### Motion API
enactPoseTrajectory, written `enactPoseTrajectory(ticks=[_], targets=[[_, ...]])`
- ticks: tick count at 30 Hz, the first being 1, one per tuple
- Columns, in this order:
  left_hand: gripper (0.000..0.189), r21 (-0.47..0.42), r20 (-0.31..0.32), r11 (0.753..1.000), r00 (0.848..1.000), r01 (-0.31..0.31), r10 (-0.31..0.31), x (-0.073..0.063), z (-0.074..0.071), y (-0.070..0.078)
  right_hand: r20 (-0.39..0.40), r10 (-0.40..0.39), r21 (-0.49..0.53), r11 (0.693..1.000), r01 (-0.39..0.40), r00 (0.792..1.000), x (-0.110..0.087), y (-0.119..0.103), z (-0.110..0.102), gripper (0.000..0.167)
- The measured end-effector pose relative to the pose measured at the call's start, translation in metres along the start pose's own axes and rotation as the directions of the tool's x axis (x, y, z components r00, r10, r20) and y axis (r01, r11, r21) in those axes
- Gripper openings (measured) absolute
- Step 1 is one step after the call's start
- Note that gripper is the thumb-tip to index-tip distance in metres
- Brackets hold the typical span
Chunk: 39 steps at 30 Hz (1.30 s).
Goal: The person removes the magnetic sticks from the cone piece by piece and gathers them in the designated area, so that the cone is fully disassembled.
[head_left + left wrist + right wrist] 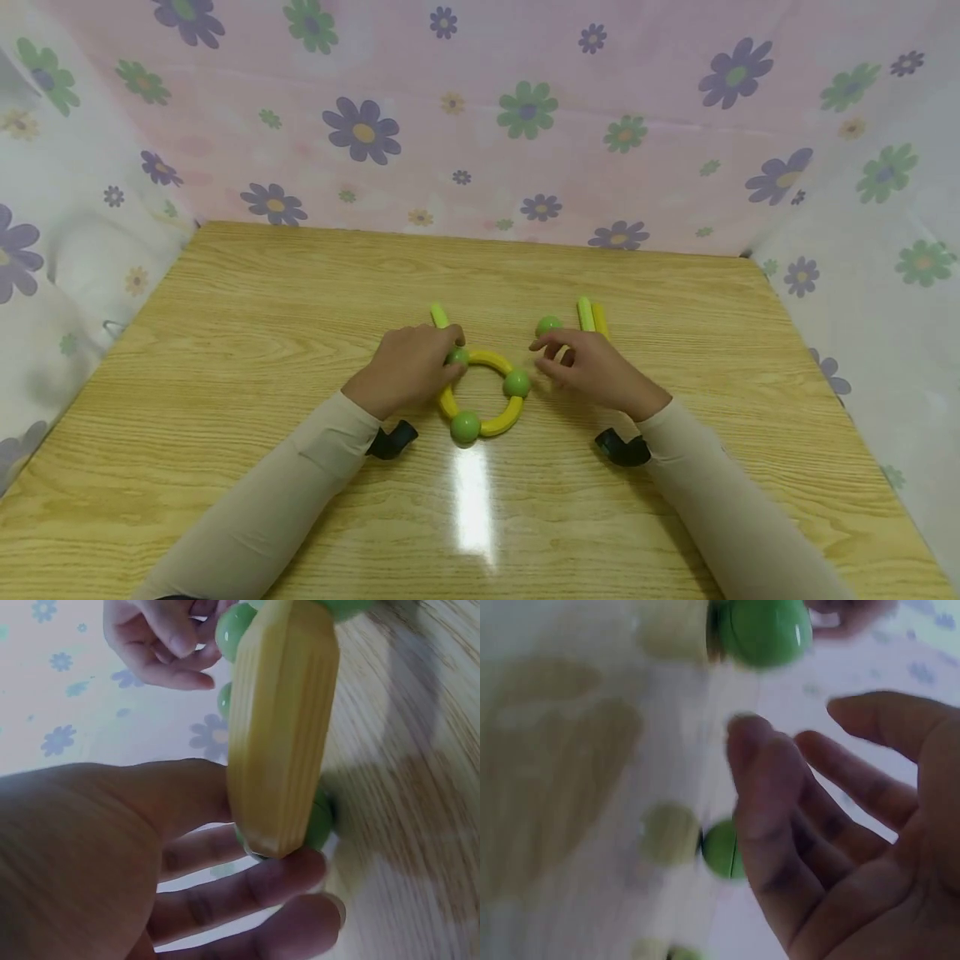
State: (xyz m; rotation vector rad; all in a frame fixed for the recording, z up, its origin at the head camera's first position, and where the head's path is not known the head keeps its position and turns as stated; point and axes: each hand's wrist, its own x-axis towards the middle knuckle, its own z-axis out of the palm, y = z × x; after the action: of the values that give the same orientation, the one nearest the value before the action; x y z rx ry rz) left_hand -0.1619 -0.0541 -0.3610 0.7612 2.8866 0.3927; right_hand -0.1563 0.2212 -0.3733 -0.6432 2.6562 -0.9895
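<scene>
On the table, curved yellow rods (501,419) and green balls form a ring. One green ball (465,427) sits at its near side, another ball (517,383) at its right. My left hand (412,362) grips the upper-left green ball (458,357) between thumb and fingers. In the left wrist view a ridged yellow rod (285,727) partly covers that ball. A lime stick (438,314) points away beyond the left hand. Right of the ring, my right hand (588,367) hovers with loosely bent fingers, holding nothing. A separate green ball (549,325) lies just beyond its fingertips.
Behind the right hand, a lime stick (586,312) and a yellow stick (600,318) lie side by side, partly hidden. Flowered cloth (480,125) hangs behind and beside the wooden table (300,275). Dark wrist mounts (624,448) sit under both wrists.
</scene>
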Motion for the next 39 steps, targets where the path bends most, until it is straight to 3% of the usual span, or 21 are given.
enactPoseTrajectory(ticks=[4,9,15,19,25,32,39], targets=[[0.026,-0.022,-0.014,1.000,1.000,0.020,-0.020,0.002,0.001,-0.002,0.082,-0.069,-0.011,0.997,0.070,0.994,0.001,-0.013,0.013,0.024],[0.028,-0.013,-0.009,0.999,0.999,0.031,-0.032,0.006,0.002,-0.004,0.129,-0.096,0.020,0.995,0.094,0.987,0.004,-0.020,0.025,0.022],[0.027,-0.039,-0.011,0.999,1.000,0.008,-0.008,0.008,0.002,-0.007,0.067,-0.088,-0.032,0.995,0.090,0.994,0.022,-0.026,0.026,0.020],[0.027,-0.066,-0.012,0.998,1.000,-0.003,0.003,0.008,0.003,-0.009,0.036,-0.070,-0.098,0.993,0.073,0.997,0.041,-0.030,0.026,0.027],[0.027,-0.075,-0.014,0.997,1.000,-0.015,0.014,0.007,0.001,-0.012,0.064,-0.065,-0.177,0.981,0.076,0.996,0.065,-0.032,0.028,0.043],[0.026,-0.069,0.004,0.997,0.999,-0.038,0.038,0.007,-0.002,-0.014,0.112,-0.052,-0.231,0.970,0.077,0.992,0.079,-0.031,0.027,0.055],[0.026,-0.064,0.022,0.997,0.999,-0.031,0.033,0.006,-0.003,-0.013,0.129,-0.085,-0.244,0.963,0.115,0.988,0.084,-0.030,0.031,0.040]])
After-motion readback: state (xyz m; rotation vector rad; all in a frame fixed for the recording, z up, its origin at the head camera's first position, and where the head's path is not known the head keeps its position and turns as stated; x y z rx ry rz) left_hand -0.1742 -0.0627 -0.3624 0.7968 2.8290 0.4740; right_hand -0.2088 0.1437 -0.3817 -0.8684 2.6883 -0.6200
